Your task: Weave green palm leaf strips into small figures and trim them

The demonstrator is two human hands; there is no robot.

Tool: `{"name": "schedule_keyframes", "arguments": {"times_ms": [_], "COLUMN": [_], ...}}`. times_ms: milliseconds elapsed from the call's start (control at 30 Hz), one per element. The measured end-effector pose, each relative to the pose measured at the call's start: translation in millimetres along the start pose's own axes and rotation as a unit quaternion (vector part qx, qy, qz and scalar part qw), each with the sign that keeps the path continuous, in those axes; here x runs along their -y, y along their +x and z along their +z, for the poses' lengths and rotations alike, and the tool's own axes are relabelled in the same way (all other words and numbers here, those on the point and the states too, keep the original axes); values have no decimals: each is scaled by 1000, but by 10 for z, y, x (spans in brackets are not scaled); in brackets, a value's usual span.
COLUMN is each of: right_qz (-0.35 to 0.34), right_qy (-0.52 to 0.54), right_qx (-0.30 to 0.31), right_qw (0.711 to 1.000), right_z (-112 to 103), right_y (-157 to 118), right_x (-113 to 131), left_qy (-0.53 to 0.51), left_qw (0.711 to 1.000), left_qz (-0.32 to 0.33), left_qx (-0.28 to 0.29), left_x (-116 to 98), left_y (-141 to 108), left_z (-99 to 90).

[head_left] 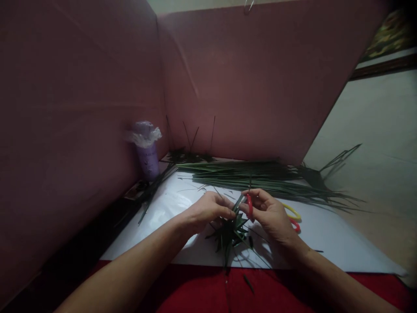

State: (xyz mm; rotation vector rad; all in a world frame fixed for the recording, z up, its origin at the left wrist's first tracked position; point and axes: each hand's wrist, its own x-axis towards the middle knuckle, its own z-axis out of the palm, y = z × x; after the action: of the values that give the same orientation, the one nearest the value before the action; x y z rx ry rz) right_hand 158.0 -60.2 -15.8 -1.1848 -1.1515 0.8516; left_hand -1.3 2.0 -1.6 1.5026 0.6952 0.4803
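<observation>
A spiky green woven leaf piece (229, 232) is pinched between the thumb and fingers of my left hand (213, 211), above the white sheet. Several long strips stick out from it. My right hand (269, 213), at the piece's upper right, is closed around small scissors with a red handle (249, 206). Their dark blade points upward, away from the leaf piece. One narrow green strip (239, 202) rises between my two hands; whether the right fingertips touch it I cannot tell.
Long green leaf blades (247, 174) lie across the back of the white sheet (166, 213). Beside my right wrist are yellow and red handle loops (294, 213). A purple container (148, 158) with plastic on top stands at left. Pink panels (234, 87) rise behind; red cloth (195, 287) lies in front.
</observation>
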Motion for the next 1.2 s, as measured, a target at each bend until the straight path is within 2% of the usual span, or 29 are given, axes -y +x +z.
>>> {"name": "schedule_keyframes", "arguments": {"times_ms": [267, 500, 633, 733, 833, 900, 1000, 1033, 1100, 1167, 1200], "right_qz": [5, 75, 79, 52, 1, -51, -124, -143, -171, -189, -189], "right_qy": [52, 123, 152, 90, -100, -282, -515, -562, -616, -642, -648], "right_qx": [21, 43, 87, 71, 30, 19, 66, 93, 138, 165, 173], "right_qw": [998, 989, 981, 992, 995, 958, 846, 809, 757, 724, 718], "right_z": [-59, -30, -29, -110, -255, -339, -398, -403, -409, -415, -418], "right_y": [-48, -100, -101, -38, 43, 75, 74, 67, 51, 44, 43], "right_x": [2, -1, -25, -51, -55, -47, -49, -57, -81, -96, -94], "left_qy": [-27, -7, -18, -29, -33, -41, -56, -61, -71, -75, -74], "left_qw": [999, 999, 999, 998, 998, 998, 997, 996, 995, 994, 995], "left_qz": [0, 2, 8, 19, 24, 27, 28, 27, 22, 15, 11], "left_qx": [25, 33, 50, 48, 44, 48, 54, 59, 68, 72, 72], "left_x": [-5, -1, -8, -13, -12, -3, 14, 18, 20, 16, 12], "left_y": [4, 12, 0, 4, 18, 26, 29, 29, 26, 22, 20], "left_z": [22, 34, 24, -9, -54, -76, -90, -90, -88, -83, -80]}}
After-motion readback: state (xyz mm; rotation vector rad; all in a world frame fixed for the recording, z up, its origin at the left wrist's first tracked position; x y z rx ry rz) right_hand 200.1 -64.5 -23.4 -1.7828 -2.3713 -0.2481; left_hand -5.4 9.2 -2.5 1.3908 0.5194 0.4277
